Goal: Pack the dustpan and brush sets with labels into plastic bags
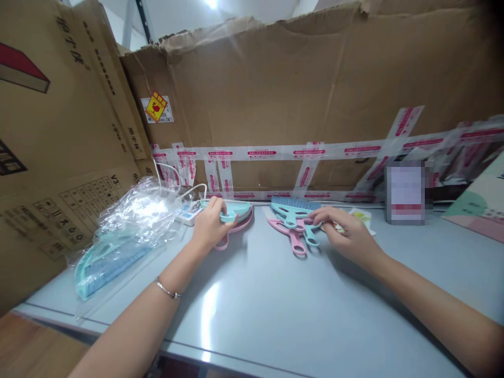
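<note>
My left hand (pixel 212 223) is closed around the handle of a small turquoise dustpan (pixel 241 209). A pink dustpan (pixel 244 226) lies right under it, its looped handle poking out towards me. To the right, several small hand brushes overlap in a pile: a turquoise brush (pixel 293 210) with blue bristles at the back, and a pink brush (pixel 296 242) with its handle pointing at me. My right hand (pixel 350 236) pinches the edge of a turquoise brush in this pile, near its handle (pixel 312 237); the fingertips partly hide the exact grip.
Clear plastic bags (pixel 137 210) lie at the left, one around another turquoise brush (pixel 114 268). Beside them is a white power strip (pixel 188 215) with cables. Large cardboard boxes (pixel 268 89) wall off the back and left. A blurred upright object (pixel 405 191) stands at the right.
</note>
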Demonstrator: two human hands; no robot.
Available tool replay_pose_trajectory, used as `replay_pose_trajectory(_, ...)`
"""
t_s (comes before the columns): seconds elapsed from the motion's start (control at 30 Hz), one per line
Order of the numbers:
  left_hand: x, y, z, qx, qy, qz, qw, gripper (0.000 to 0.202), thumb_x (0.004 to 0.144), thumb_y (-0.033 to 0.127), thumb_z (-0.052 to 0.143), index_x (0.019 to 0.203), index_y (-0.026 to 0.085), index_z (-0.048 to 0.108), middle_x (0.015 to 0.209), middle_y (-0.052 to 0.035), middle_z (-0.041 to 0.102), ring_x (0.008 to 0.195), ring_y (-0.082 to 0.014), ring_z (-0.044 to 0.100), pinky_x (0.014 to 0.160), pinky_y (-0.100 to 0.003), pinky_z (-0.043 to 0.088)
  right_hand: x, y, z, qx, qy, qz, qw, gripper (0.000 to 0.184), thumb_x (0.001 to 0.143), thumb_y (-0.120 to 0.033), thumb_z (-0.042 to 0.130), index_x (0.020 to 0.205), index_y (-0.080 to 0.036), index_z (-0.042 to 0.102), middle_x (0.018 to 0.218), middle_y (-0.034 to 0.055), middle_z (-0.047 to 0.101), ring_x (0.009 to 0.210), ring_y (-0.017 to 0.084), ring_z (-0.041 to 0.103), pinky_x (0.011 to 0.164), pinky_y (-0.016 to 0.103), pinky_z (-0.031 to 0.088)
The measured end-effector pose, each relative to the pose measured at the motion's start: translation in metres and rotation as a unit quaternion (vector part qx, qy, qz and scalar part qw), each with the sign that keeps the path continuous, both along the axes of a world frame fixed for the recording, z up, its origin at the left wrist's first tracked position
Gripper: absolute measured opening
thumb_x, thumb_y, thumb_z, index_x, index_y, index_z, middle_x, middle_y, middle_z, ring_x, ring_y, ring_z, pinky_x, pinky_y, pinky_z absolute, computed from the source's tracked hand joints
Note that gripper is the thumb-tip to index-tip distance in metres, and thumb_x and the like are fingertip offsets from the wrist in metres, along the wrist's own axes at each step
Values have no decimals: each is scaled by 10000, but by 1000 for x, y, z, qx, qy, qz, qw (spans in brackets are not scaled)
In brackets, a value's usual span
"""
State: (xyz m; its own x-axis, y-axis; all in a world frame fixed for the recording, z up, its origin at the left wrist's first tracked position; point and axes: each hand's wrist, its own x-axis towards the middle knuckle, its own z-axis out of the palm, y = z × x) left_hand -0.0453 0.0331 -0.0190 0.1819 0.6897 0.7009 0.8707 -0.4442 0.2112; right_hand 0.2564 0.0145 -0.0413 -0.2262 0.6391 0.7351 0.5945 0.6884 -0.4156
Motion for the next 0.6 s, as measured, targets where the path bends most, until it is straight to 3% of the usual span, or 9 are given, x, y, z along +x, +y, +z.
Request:
replay_pose_trajectory(0.13, -6, 3, 7, 55, -109, -21, 992, 200, 728, 262, 593, 769, 209, 405, 757, 16, 476, 651, -123, 484, 618, -264, 415, 0, -4, 3, 33, 4, 11, 999, 214, 733, -31, 398, 667, -214, 486, 793, 12, 652, 761, 158, 622, 648, 276, 472)
replay_pose_trajectory(0.27, -11, 4, 16, 86, -242, -38, 966, 324, 699, 219, 622, 930, 207, 394, 829, 17, 503, 601, -88, 505, 586, -247, 454, -1, -7, 6, 63, 12, 15, 998, 217, 738, -25, 415, 681, -212, 511, 776, 12, 647, 742, 152, 620, 657, 274, 478)
replay_pose_trajectory(0.4, -16, -1, 27, 187, -269, -75, 942, 383, 678, 170, 615, 987, 212, 392, 894, -12, 506, 737, -124, 549, 658, -270, 487, -5, -10, 9, 85, 18, 32, 996, 211, 733, -42, 431, 692, -221, 535, 751, 11, 648, 734, 165, 627, 679, 301, 489)
replay_pose_trajectory(0.5, -23, -10, 41, 286, -294, -100, 907, 428, 692, 140, 575, 1074, 229, 403, 978, -40, 526, 896, -168, 548, 823, -334, 464, -9, -15, 13, 62, 54, 6, 997, 198, 748, -83, 429, 691, -238, 539, 769, 25, 647, 751, 183, 627, 686, 328, 495)
replay_pose_trajectory(0.6, -27, -19, 59, 285, -376, -161, 867, 381, 752, 144, 510, 1104, 270, 441, 961, -27, 569, 921, -172, 547, 841, -335, 444, -18, -21, 20, 30, 137, -33, 990, 195, 773, -119, 406, 689, -243, 531, 799, 40, 641, 827, 201, 624, 752, 358, 495)
